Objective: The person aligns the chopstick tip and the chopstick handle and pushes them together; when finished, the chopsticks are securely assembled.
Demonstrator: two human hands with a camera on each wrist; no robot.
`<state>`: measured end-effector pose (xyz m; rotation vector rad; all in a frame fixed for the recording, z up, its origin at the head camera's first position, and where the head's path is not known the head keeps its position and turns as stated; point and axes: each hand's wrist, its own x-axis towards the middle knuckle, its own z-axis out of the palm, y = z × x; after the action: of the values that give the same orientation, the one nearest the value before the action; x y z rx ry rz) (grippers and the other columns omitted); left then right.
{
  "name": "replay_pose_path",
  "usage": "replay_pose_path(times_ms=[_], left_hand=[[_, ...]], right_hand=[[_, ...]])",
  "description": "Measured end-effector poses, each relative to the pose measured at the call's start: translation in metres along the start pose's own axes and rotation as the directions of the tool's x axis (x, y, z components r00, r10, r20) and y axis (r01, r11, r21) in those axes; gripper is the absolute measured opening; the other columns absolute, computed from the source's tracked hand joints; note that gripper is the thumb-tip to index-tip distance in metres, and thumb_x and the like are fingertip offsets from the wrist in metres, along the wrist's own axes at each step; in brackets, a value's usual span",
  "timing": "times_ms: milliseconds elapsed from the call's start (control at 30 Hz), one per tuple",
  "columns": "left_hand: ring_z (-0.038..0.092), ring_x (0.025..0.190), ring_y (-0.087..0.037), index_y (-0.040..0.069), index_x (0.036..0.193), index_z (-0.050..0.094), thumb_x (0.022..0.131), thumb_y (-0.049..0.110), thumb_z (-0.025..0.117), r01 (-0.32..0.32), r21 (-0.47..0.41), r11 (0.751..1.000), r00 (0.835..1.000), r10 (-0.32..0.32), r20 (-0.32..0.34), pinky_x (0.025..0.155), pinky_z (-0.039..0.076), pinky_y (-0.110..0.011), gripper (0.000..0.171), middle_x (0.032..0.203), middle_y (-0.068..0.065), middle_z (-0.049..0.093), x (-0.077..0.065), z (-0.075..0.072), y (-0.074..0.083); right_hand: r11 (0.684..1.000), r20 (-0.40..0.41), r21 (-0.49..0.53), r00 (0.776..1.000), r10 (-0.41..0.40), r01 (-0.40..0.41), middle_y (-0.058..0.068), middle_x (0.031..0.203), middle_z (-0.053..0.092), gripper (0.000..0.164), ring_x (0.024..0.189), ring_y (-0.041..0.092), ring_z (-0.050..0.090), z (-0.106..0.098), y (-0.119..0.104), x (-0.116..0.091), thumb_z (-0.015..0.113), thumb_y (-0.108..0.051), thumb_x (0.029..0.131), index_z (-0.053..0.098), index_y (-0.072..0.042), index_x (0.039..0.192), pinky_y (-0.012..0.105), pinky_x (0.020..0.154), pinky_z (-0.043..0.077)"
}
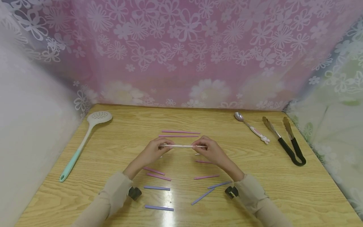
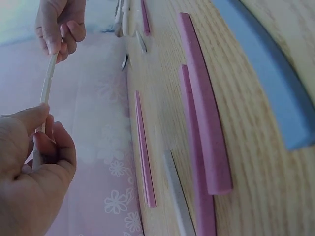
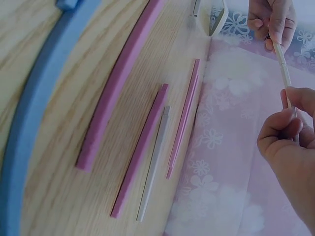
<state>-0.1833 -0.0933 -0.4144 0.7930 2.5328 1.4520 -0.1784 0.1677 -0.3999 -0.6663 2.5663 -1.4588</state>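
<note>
A slim white chopstick [image 1: 182,146] is held level between both hands above the table, with a joint line showing along its middle in the left wrist view. My left hand [image 1: 154,149] pinches its left end between thumb and fingers. At the other end, my right hand [image 1: 209,149] grips it the same way. Beyond the hands lie two long pink chopsticks [image 1: 180,136], side by side. Below the hands are white half-length pieces [image 3: 153,167], partly hidden in the head view, and several short pink pieces [image 1: 158,177]. Nearer still lie several short blue pieces [image 1: 157,188].
On the left of the wooden table [image 1: 113,201] lies a slotted skimmer [image 1: 85,138] with a mint handle. A spoon [image 1: 250,126] with a rabbit-shaped handle end and black-handled tongs [image 1: 286,145] lie at the right. A flowered pink cloth [image 1: 181,63] hangs behind the table.
</note>
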Motion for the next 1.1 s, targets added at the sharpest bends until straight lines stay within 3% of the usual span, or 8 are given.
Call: replay_pose_path(times_ms=[233,433,733,900,1100], left_hand=[[0.051,0.083,-0.013,0.002,0.113,0.063,0.094,0.017,0.057,-0.003,-0.024,1.0,1.0,0.003,-0.014,0.073,0.048,-0.021,0.025,0.115,-0.012,0.059,-0.002,0.001,0.001],[0.052,0.086,-0.013,0.002,0.112,0.063,0.094,0.013,0.058,-0.01,-0.027,1.0,1.0,0.01,-0.028,0.075,0.049,-0.021,0.023,0.115,-0.012,0.059,-0.004,0.002,0.003],[0.052,0.083,-0.011,-0.003,0.108,0.063,0.092,0.007,0.059,-0.077,-0.013,0.997,0.994,0.076,-0.077,0.071,0.049,-0.019,0.02,0.108,-0.015,0.06,-0.006,0.007,0.008],[0.048,0.074,-0.009,-0.001,0.108,0.064,0.092,0.009,0.059,-0.062,-0.002,0.998,0.994,0.061,-0.091,0.065,0.046,-0.018,0.02,0.104,-0.012,0.06,-0.006,0.01,0.009],[0.046,0.071,-0.007,0.0,0.11,0.064,0.093,0.013,0.058,-0.029,0.008,1.0,0.995,0.029,-0.097,0.063,0.045,-0.018,0.022,0.1,-0.008,0.06,-0.008,0.013,0.006]], right_hand=[[0.999,-0.024,-0.029,0.999,-0.031,0.031,0.009,0.091,0.057,0.018,0.074,0.011,0.053,0.002,-0.005,-0.001,0.062,-0.009,0.09,0.066,0.007,0.099,0.017,0.066,0.049],[0.998,-0.053,-0.05,0.997,-0.047,0.044,0.007,0.086,0.055,0.016,0.06,0.005,0.039,0.004,-0.007,-0.002,0.063,-0.01,0.09,0.068,0.004,0.097,0.016,0.054,0.038],[0.995,-0.117,-0.041,0.989,-0.092,0.088,0.004,0.082,0.052,0.012,0.06,0.006,0.035,0.01,-0.005,-0.007,0.064,-0.009,0.089,0.069,0.001,0.095,0.017,0.052,0.033],[0.993,-0.152,-0.049,0.982,-0.113,0.107,0.003,0.08,0.05,0.01,0.062,0.006,0.035,0.013,-0.004,-0.008,0.065,-0.007,0.088,0.069,0.0,0.093,0.017,0.054,0.033],[0.995,-0.126,-0.05,0.988,-0.092,0.086,0.002,0.082,0.048,0.012,0.063,0.006,0.035,0.016,-0.002,-0.007,0.063,-0.008,0.09,0.067,0.001,0.096,0.017,0.055,0.034]])
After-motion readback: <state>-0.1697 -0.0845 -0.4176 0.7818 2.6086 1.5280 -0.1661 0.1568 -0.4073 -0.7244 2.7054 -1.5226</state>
